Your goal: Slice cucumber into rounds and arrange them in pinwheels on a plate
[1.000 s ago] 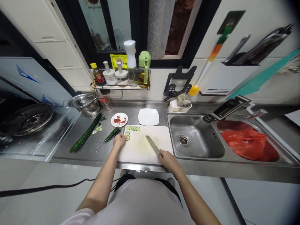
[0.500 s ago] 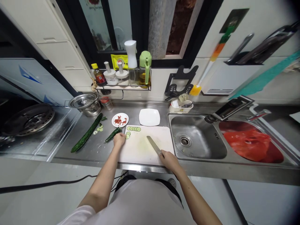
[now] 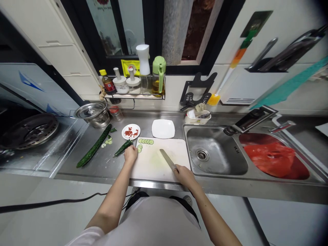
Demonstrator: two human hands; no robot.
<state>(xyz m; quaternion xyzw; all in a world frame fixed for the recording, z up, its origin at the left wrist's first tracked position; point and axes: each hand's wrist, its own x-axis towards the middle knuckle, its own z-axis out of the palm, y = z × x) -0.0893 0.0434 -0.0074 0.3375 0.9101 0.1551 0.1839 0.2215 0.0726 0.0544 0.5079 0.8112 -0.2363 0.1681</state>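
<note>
My right hand (image 3: 185, 174) is wrapped round the handle of a kitchen knife (image 3: 167, 158), its blade lying over the white cutting board (image 3: 151, 169) and pointing away to the left. At the board's left edge, my left hand (image 3: 131, 154) is closed beside a few cucumber slices (image 3: 139, 148); what its fingers pinch is hidden. A row of several more slices (image 3: 146, 141) lies along the board's far left corner. Just left of this hand, a cut piece of cucumber (image 3: 123, 148) rests on the counter. Farther left is a long whole cucumber (image 3: 94, 147).
Behind the board stand a plate of chopped red pieces (image 3: 131, 138) and a square white plate (image 3: 163, 129). Cucumber scraps (image 3: 108, 140) lie near a lidded steel pot (image 3: 95, 118). The sink (image 3: 217, 150) is on the right, with a red plastic bag (image 3: 271, 159) in its second basin.
Almost nothing differs. The knife tip has shifted very slightly left, and both hands stay in about the same places.
</note>
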